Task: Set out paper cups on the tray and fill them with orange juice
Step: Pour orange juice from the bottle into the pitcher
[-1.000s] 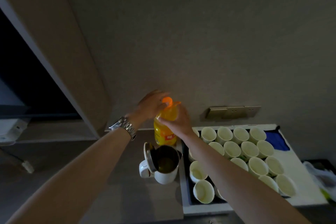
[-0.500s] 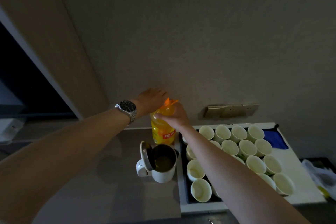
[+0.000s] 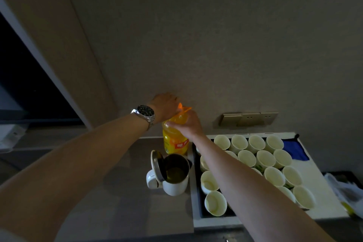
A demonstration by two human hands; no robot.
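Observation:
An orange juice bottle (image 3: 174, 141) stands upright on the counter by the back wall. My right hand (image 3: 187, 124) grips its shoulder just under the neck. My left hand (image 3: 164, 105) wraps over the orange cap, which is mostly hidden by the fingers. Several white paper cups (image 3: 266, 158) stand packed together in a dark tray (image 3: 196, 192) to the right of the bottle. My right forearm crosses over the near left cups.
A white jug (image 3: 174, 179) with its lid flipped open and dark liquid inside stands in front of the bottle. A blue cloth (image 3: 293, 148) lies behind the cups. Wall sockets (image 3: 249, 118) sit above the tray. A plastic bag (image 3: 345, 188) lies at far right.
My left wrist has rolled over the cap, so the watch face now points up. The bottle and my right hand stay in place.

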